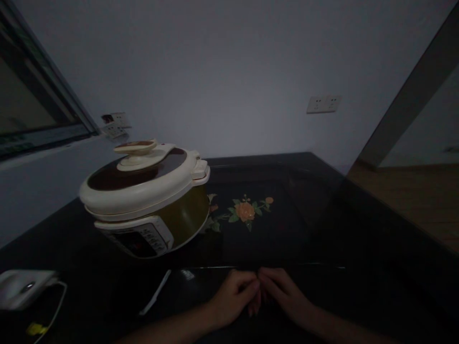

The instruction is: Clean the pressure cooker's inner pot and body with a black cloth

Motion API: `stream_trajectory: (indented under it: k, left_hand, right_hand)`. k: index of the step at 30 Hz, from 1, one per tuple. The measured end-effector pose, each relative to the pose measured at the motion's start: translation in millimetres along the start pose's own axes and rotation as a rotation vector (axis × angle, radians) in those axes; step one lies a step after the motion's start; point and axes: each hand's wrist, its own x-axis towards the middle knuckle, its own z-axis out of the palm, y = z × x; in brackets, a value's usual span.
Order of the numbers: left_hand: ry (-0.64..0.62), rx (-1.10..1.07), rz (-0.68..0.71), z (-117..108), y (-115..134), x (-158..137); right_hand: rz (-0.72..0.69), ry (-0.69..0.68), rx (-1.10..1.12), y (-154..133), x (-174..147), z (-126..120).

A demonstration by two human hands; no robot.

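In the head view my left hand [234, 295] and my right hand [283, 292] rest together at the front of the dark glossy table [315, 286]. Their fingers are curled inward and the fingertips meet in the middle. Nothing shows in either hand, though the insides of the fingers are partly hidden. Left of my left hand lies a slim, whitish, stick-like thing [155, 293], too dim to name. Beyond it stands an electric pressure cooker [186, 210], cream and gold with its lid on and a control panel facing front.
A white device [25, 289] with a cable lies at the left edge, a small yellow thing [37, 328] below it. Orange flowers [245, 211] decorate the tabletop. Wall sockets [323, 104] sit behind, and a window [36, 91] is at upper left. The light is dim.
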Motion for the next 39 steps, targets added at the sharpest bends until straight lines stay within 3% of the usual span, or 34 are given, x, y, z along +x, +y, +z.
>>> stream_trajectory:
  k: [39]
  left_hand:
    - [-0.018, 0.05, -0.006, -0.1, 2.9, -0.7]
  right_hand:
    - [-0.024, -0.005, -0.042, -2.2, -0.3, 0.6]
